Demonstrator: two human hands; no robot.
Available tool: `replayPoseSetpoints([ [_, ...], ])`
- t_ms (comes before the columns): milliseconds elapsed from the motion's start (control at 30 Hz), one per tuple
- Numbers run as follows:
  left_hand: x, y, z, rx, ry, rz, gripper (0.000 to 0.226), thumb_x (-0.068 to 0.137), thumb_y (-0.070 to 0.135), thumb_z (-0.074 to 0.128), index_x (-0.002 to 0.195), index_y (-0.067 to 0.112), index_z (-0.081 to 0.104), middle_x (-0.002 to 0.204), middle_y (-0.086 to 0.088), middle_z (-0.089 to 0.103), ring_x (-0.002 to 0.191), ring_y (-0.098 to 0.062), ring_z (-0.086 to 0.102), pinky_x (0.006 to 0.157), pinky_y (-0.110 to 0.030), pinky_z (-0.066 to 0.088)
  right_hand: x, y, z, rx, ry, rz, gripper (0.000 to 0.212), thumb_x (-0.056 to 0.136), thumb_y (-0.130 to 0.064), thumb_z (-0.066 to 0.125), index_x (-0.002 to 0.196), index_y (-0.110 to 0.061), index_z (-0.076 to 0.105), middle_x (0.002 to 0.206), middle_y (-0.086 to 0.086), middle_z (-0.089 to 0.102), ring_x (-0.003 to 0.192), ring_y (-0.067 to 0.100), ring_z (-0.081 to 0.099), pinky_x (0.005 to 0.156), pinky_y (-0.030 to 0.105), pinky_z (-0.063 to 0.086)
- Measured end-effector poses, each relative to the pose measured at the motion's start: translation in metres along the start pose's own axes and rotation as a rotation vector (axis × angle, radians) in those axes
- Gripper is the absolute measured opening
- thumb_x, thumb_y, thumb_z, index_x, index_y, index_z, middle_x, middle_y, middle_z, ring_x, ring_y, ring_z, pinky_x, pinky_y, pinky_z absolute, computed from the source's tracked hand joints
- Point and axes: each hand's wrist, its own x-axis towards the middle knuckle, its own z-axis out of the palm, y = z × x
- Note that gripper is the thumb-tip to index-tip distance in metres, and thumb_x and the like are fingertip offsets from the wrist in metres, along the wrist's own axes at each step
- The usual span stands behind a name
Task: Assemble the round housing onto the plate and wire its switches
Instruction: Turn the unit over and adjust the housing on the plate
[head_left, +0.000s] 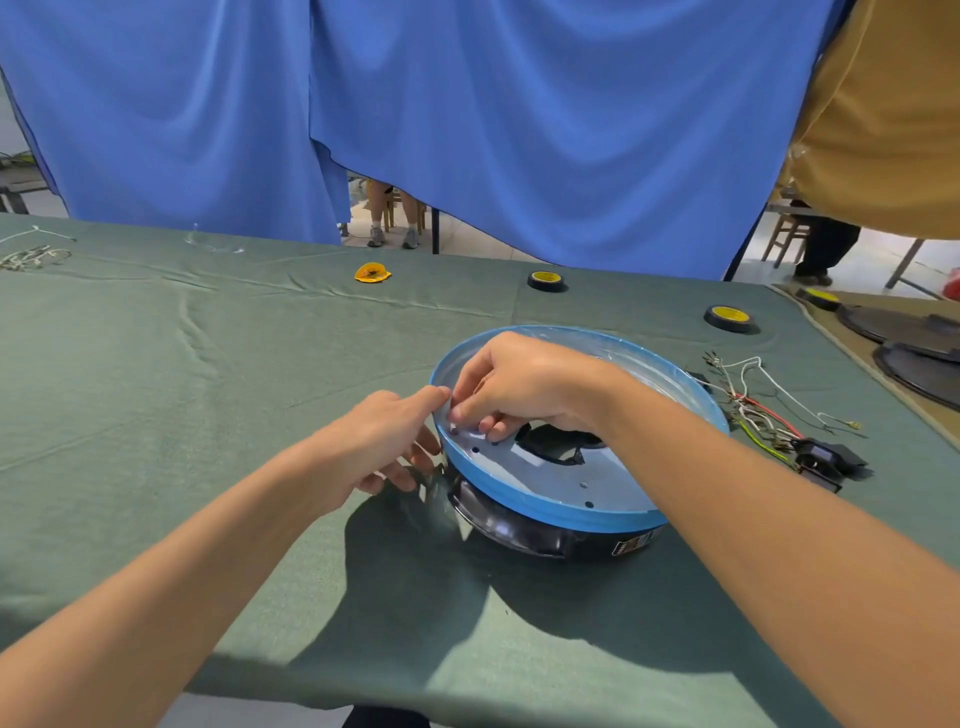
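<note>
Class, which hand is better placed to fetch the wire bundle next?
Probably the right hand: the wire bundle lies right of the blue-rimmed plate, on that arm's side. The left hand touches the plate's left rim.

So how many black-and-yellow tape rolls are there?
3 tape rolls: one at the green table's far edge, one right of it, one on the brown mat. Others may be hidden.
</note>
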Motion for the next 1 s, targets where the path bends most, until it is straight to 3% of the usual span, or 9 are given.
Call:
replayPoseSetpoints([
  [133, 0.007, 0.007, 0.003, -0.096, 0.142, 0.161, 0.025, 0.093, 0.029, 0.054, 0.090, 0.008, 0.069, 0.086, -0.006, 0.067, 0.070, -0.019, 0.059, 0.062, -0.031, 0.046, -0.021, 0.016, -0.024, -0.078, 0.319, -0.049, 0.015, 0.090, -0.028, 0.068, 0.077, -0.021, 0.069, 0.073, -0.004, 0.069, 0.065, 0.008, 0.062, 0.058, 0.022, 0.050],
  [233, 0.014, 0.018, 0.013, -0.119, 0.241, 0.212, 0.033, 0.089, 0.022, 0.054, 0.117, 0.005, 0.062, 0.106, -0.010, 0.065, 0.098, -0.028, 0.062, 0.085, -0.042, 0.054, -0.041, 0.040, -0.039, -0.240, 0.569, -0.035, 0.018, 0.090, -0.028, 0.065, 0.073, -0.025, 0.068, 0.073, -0.010, 0.066, 0.079, 0.012, 0.060, 0.064, 0.026, 0.044],
  [400, 0.016, 0.023, 0.028, -0.191, 0.162, 0.155, 0.017, 0.089, 0.008, 0.053, 0.105, 0.009, 0.059, 0.098, -0.012, 0.062, 0.081, -0.029, 0.057, 0.073, -0.037, 0.046, -0.068, 0.084, -0.047, -0.320, 0.765, 0.047, 0.015, 0.090, -0.027, 0.062, 0.084, -0.020, 0.073, 0.081, -0.004, 0.068, 0.094, 0.023, 0.061, 0.082, 0.036, 0.050],
  [500, 0.012, 0.025, 0.025, -0.212, 0.148, 0.085, 0.014, 0.088, -0.003, 0.050, 0.090, 0.009, 0.056, 0.091, -0.012, 0.057, 0.078, -0.027, 0.054, 0.059, -0.028, 0.045, -0.074, 0.100, -0.040, -0.430, 0.750, 0.060, 0.017, 0.091, -0.035, 0.061, 0.094, -0.023, 0.072, 0.106, 0.004, 0.063, 0.109, 0.029, 0.049, 0.091, 0.035, 0.035],
  [567, 0.009, 0.028, 0.022, -0.205, 0.127, 0.064, 0.017, 0.087, -0.004, 0.050, 0.097, 0.008, 0.057, 0.095, -0.013, 0.059, 0.084, -0.028, 0.056, 0.057, -0.030, 0.047, -0.074, 0.104, -0.037, -0.430, 0.759, 0.029, 0.020, 0.092, -0.038, 0.060, 0.099, -0.023, 0.071, 0.116, 0.007, 0.058, 0.115, 0.030, 0.045, 0.097, 0.037, 0.030],
  [633, 0.005, 0.028, 0.020, -0.216, 0.089, 0.039, 0.025, 0.086, -0.006, 0.052, 0.109, 0.004, 0.057, 0.102, -0.015, 0.060, 0.089, -0.029, 0.058, 0.062, -0.035, 0.051, -0.077, 0.109, -0.039, -0.272, 0.907, -0.016, 0.021, 0.093, -0.034, 0.059, 0.099, -0.017, 0.072, 0.111, 0.006, 0.062, 0.112, 0.027, 0.050, 0.098, 0.038, 0.034],
  [733, 0.002, 0.026, 0.017, -0.235, 0.051, 0.028, 0.030, 0.087, -0.010, 0.053, 0.115, 0.001, 0.058, 0.107, -0.019, 0.062, 0.092, -0.030, 0.061, 0.065, -0.036, 0.053, -0.086, 0.122, -0.049, -0.045, 1.102, 0.072, 0.016, 0.094, -0.024, 0.054, 0.092, -0.016, 0.068, 0.094, 0.001, 0.064, 0.097, 0.023, 0.058, 0.084, 0.037, 0.045],
  [867, -0.002, 0.026, 0.022, -0.259, 0.095, 0.012, 0.032, 0.093, -0.010, 0.051, 0.121, 0.004, 0.053, 0.113, -0.019, 0.058, 0.102, -0.032, 0.061, 0.070, -0.037, 0.052, -0.097, 0.148, -0.043, -0.200, 0.888, 0.360, 0.018, 0.088, -0.008, 0.050, 0.090, -0.017, 0.064, 0.102, 0.009, 0.065, 0.101, 0.029, 0.056, 0.078, 0.035, 0.043],
  [1000, -0.007, 0.028, 0.025, -0.314, 0.104, -0.008, 0.031, 0.093, -0.010, 0.050, 0.122, 0.001, 0.054, 0.099, -0.018, 0.058, 0.085, -0.028, 0.059, 0.076, -0.040, 0.054, -0.109, 0.159, -0.035, -0.488, 0.556, 0.464, 0.018, 0.086, -0.032, 0.064, 0.092, -0.016, 0.066, 0.103, 0.010, 0.066, 0.091, 0.032, 0.059, 0.073, 0.034, 0.048],
])
